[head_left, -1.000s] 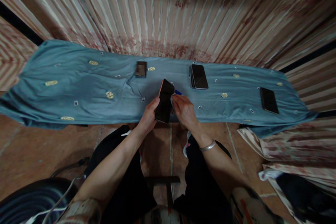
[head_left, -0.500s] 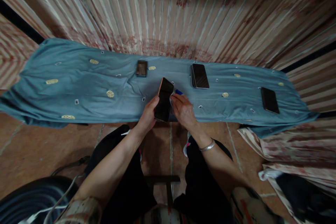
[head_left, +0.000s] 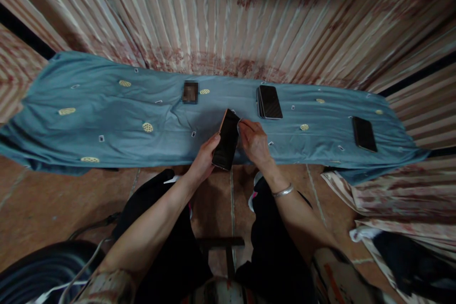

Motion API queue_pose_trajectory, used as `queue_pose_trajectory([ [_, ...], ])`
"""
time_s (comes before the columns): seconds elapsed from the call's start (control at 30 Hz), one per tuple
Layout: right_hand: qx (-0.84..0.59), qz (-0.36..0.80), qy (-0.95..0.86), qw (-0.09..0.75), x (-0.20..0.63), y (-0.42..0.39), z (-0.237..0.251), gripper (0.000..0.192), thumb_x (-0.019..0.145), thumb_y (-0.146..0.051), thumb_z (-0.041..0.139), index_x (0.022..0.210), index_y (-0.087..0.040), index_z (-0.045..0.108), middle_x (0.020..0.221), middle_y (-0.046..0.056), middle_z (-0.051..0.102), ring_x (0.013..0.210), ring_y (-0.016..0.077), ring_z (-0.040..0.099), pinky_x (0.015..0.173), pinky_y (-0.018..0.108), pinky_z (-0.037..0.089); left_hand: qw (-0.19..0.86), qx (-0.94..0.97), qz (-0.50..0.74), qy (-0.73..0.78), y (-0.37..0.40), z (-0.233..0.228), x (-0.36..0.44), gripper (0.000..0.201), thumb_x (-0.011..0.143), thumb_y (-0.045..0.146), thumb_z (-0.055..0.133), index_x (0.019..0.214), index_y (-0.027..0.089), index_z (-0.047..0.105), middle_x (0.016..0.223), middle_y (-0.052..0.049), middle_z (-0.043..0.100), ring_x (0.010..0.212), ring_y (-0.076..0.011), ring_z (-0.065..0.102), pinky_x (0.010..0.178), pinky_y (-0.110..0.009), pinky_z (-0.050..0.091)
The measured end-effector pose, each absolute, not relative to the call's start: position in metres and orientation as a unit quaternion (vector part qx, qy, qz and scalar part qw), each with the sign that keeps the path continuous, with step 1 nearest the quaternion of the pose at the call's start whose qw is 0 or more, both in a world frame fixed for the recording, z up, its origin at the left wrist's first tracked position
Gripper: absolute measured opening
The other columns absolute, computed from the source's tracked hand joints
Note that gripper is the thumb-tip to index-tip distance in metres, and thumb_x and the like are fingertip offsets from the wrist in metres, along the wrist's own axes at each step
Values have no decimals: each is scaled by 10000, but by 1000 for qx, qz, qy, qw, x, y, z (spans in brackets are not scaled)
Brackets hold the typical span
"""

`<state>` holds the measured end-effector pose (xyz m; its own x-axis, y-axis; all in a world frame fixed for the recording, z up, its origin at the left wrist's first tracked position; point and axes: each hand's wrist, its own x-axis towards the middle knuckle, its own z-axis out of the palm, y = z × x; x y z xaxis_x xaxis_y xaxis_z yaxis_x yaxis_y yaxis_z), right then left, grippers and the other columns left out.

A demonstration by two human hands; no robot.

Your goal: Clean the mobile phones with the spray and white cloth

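Observation:
A dark-screened smartphone (head_left: 227,141) is tilted above the front part of the blue cloth. My left hand (head_left: 205,156) grips its left side, thumb along the edge. At the phone's upper right edge, my right hand (head_left: 253,140) has its fingers pinched together. A small pale bit shows by those fingertips, but what they hold is mostly hidden. Behind and to the right lies a small stack of dark phones (head_left: 270,102). A further black phone-like slab (head_left: 365,134) rests near the right end.
A blue patterned cloth (head_left: 117,114) covers the long narrow table. Toward the back lies a pixelated square item (head_left: 190,92). A pleated curtain (head_left: 213,19) hangs behind. Below are a tiled floor (head_left: 285,228), a dark coiled object (head_left: 46,270) and a pale cable (head_left: 80,270) at lower left.
The phone has shifted slightly right and leans more to the right. My right hand has moved a little up and right, and the blue item beside its fingers is out of sight.

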<state>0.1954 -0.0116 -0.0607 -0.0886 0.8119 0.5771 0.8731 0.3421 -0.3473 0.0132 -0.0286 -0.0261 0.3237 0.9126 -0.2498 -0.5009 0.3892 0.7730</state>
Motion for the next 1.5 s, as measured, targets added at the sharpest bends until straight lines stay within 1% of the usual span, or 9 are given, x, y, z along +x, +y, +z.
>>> queue_pose_trajectory([
  [0.13, -566, -37, -745, 351, 191, -14, -58, 349, 1063, -204, 442, 1169, -197, 774, 1217, 135, 764, 1062, 281, 683, 1020, 463, 571, 759, 296, 466, 347, -29, -29, 10, 373, 799, 444, 820, 1018, 142, 800, 1105, -93, 817, 1199, -301, 714, 1056, -392, 536],
  [0.33, -537, -23, -779, 323, 167, -29, -53, 382, 1073, -198, 416, 1248, -177, 755, 1253, 143, 753, 1097, 280, 678, 1046, 461, 563, 727, 293, 513, 348, -20, -36, 2, 340, 793, 479, 813, 944, 175, 797, 1044, -53, 820, 1153, -274, 717, 1011, -356, 533],
  [0.47, -527, -28, -786, 323, 166, -27, -51, 384, 1087, -221, 406, 1234, -173, 757, 1239, 143, 754, 1093, 271, 679, 1041, 446, 560, 725, 286, 524, 343, -18, -38, 0, 321, 793, 464, 820, 923, 173, 788, 968, -35, 814, 979, -219, 731, 913, -317, 540],
  [0.57, -537, -34, -776, 330, 176, -16, -50, 378, 1091, -243, 412, 1207, -178, 766, 1219, 150, 759, 1070, 276, 683, 1029, 462, 561, 745, 274, 509, 333, -22, -38, 2, 346, 794, 460, 831, 962, 161, 785, 919, -32, 804, 862, -190, 720, 868, -312, 545],
  [0.73, -552, -54, -751, 358, 191, -2, -50, 419, 1112, -316, 385, 1156, -185, 779, 1199, 142, 774, 1050, 266, 697, 1012, 457, 574, 777, 285, 468, 309, -32, -33, 6, 418, 848, 486, 794, 1075, 136, 770, 972, -90, 814, 832, -226, 748, 851, -364, 577],
  [0.9, -541, -68, -758, 359, 187, 1, -39, 407, 1108, -312, 396, 1162, -190, 780, 1217, 142, 773, 1060, 270, 698, 998, 458, 582, 779, 266, 471, 318, -32, -25, 5, 347, 902, 445, 745, 1047, 131, 770, 938, -95, 811, 874, -245, 764, 852, -364, 582],
  [1.07, -503, -48, -792, 343, 167, -6, -27, 374, 1090, -239, 409, 1206, -180, 760, 1211, 141, 761, 1056, 273, 689, 1004, 473, 583, 751, 246, 526, 315, -25, -19, 1, 231, 916, 381, 728, 966, 159, 765, 838, -26, 771, 967, -215, 746, 956, -336, 553],
  [1.23, -471, -32, -810, 348, 149, -14, -29, 365, 1068, -187, 431, 1258, -172, 742, 1258, 153, 746, 1129, 276, 680, 1030, 473, 583, 730, 226, 548, 340, -16, -20, -5, 295, 918, 435, 714, 895, 143, 753, 872, -48, 768, 1037, -228, 725, 981, -333, 529],
  [1.5, -509, -58, -761, 398, 176, 9, -45, 361, 1083, -243, 433, 1192, -181, 771, 1201, 149, 770, 1056, 285, 693, 980, 487, 604, 732, 274, 526, 335, -19, -28, 11, 292, 816, 450, 819, 873, 167, 773, 920, -54, 795, 1118, -262, 716, 1021, -359, 521],
])
